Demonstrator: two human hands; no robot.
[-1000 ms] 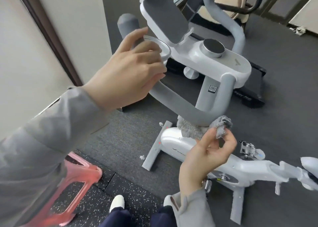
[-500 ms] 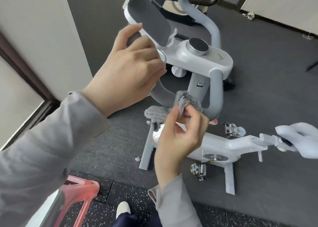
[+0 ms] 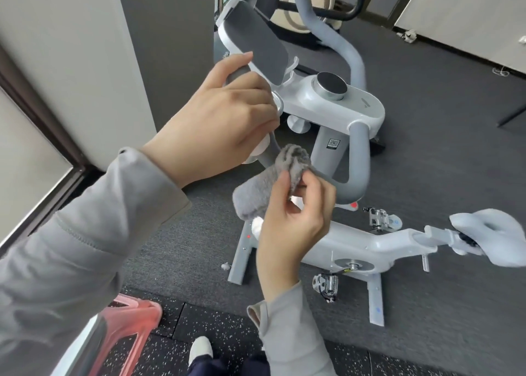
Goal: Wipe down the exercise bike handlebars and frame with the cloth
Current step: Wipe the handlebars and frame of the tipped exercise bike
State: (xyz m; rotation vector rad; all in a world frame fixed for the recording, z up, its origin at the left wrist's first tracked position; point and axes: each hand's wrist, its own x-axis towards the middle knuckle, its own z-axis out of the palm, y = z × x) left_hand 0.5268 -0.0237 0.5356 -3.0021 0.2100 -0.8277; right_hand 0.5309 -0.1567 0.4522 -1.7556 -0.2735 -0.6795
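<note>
Head-camera view looks down on a white and grey exercise bike (image 3: 358, 247) standing on dark carpet. The left hand (image 3: 225, 119) is wrapped closed around the near grey padded handlebar (image 3: 237, 75), close to the round white and silver cup ring (image 3: 276, 105) at the side of the console. The right hand (image 3: 290, 216) pinches a fluffy grey cloth (image 3: 264, 187) between thumb and fingertips; the cloth is bunched, its upper fold touching the grey bar just below the left hand and its lower part hanging free.

The grip on the cloth looks light and takes in only one corner. A firm stroke along the bar could pull the cloth out of the fingers or make it roll up, so that only a narrow ridge wipes. The two hands are almost touching, so the left one blocks the stretch it covers; that patch would be missed unless it shifts. The loose tail hangs above the white frame and could snag on the chrome pedal (image 3: 378, 219) during lower passes.
</note>
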